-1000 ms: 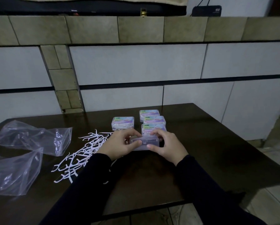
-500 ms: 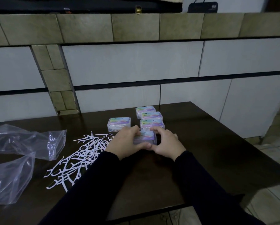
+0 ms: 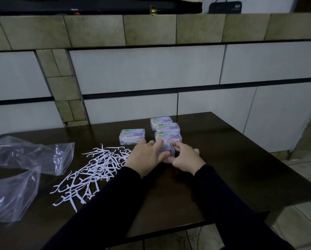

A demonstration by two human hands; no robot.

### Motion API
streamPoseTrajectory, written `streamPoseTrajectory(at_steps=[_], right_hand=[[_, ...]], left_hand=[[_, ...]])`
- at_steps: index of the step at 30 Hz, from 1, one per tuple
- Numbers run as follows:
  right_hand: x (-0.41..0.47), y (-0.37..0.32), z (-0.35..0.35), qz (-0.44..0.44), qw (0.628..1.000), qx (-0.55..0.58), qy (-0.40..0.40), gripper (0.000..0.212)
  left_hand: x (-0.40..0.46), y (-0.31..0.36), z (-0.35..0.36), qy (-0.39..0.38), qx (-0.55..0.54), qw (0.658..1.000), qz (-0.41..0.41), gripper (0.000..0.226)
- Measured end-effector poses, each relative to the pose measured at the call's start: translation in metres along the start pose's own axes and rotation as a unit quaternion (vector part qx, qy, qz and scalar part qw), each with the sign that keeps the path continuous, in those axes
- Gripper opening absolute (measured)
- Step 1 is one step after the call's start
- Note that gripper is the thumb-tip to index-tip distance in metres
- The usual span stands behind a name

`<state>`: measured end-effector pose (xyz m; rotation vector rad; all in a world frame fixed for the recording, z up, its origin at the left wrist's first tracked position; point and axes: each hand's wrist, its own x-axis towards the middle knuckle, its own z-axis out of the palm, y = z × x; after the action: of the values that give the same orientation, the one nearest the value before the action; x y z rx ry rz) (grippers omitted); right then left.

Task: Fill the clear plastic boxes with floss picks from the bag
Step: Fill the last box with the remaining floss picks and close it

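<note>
- Clear plastic box [image 3: 167,150] sits on the dark table [image 3: 232,159], held between both hands at the near end of a column of boxes.
- Left hand [image 3: 145,156] grips the box's left side: index finger stretched over the lid, thumb tucked against the near edge.
- Right hand [image 3: 186,158] grips the right side, fingers curled round the far corner and thumb at the front (the box's lower half is hidden behind the fingers, so I cannot tell whether the lid is fully down).
- Just beyond it, three closed boxes [image 3: 168,136] line up toward the wall, their labelled lids facing up, each touching or nearly touching the next.
- A fourth filled box [image 3: 132,136] stands apart to the left of that column.
- Loose white floss picks [image 3: 93,170] lie scattered in a heap left of the left hand.
- Further left, two crumpled clear bags [image 3: 30,156] lie on the table, one behind the other.
- Behind the table, a tiled wall [image 3: 151,69].
</note>
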<state>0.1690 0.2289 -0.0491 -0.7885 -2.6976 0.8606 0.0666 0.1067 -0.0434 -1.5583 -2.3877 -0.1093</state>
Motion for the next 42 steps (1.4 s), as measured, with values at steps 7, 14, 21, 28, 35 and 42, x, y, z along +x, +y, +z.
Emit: streamPoseTrajectory(at_steps=[7,14,21,28,35,42], right_hand=[[-0.001,0.001,-0.002,0.008,1.000,-0.003,-0.015,0.067],[-0.002,0.003,0.001,-0.013,0.999,-0.026,-0.022,0.054],[-0.006,0.007,0.004,-0.006,1.000,-0.008,0.001,0.064],[-0.010,0.004,0.003,0.012,0.999,0.031,0.021,0.074],[-0.012,0.002,0.003,0.002,0.999,-0.008,0.034,0.071],[-0.030,-0.010,0.002,0.006,0.994,-0.087,0.062,0.088]], left_hand=[[0.003,0.005,0.012,0.002,0.047,0.999,-0.009,0.043],[0.009,0.008,-0.011,0.046,-0.071,0.995,-0.056,0.034],[-0.002,-0.001,0.000,0.086,-0.200,0.974,-0.065,0.028],[-0.002,-0.015,0.000,0.202,-0.285,0.920,-0.179,0.006],[0.010,-0.019,0.007,0.109,-0.186,0.949,-0.229,0.050],[0.011,-0.024,0.010,0.123,-0.173,0.952,-0.223,0.056]])
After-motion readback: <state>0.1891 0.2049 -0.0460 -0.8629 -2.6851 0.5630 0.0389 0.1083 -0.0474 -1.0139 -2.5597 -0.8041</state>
